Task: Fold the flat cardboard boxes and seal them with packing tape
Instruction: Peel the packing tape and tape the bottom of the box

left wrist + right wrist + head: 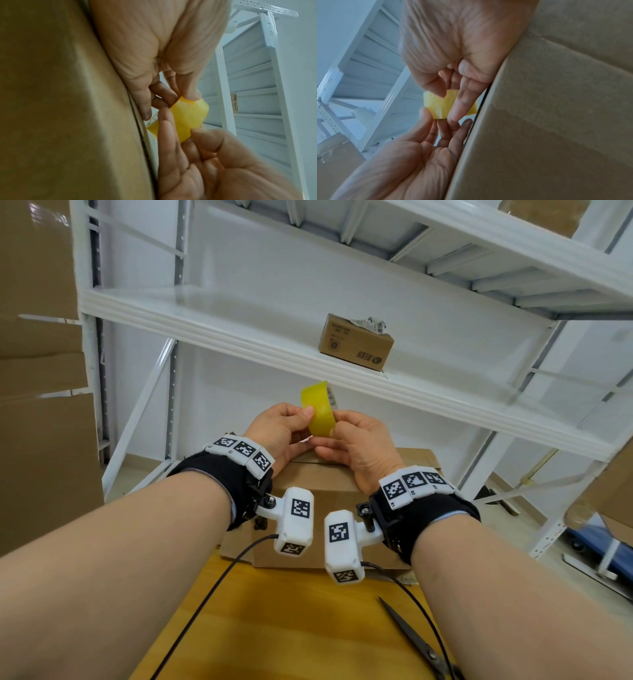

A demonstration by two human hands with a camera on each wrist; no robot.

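Both hands meet above the far edge of a folded cardboard box (318,491) that stands on the wooden table (291,628). The left hand (277,429) pinches the left edge of a yellow roll of packing tape (320,412) between thumb and fingers; the right hand (359,446) pinches its right edge, so each grip is clamped on the tape. The roll is held upright just above the box's top. Black scissors (414,642) lie on the table at the near right. On the white shelf (239,330) behind, a small printed carton (356,344) sits.
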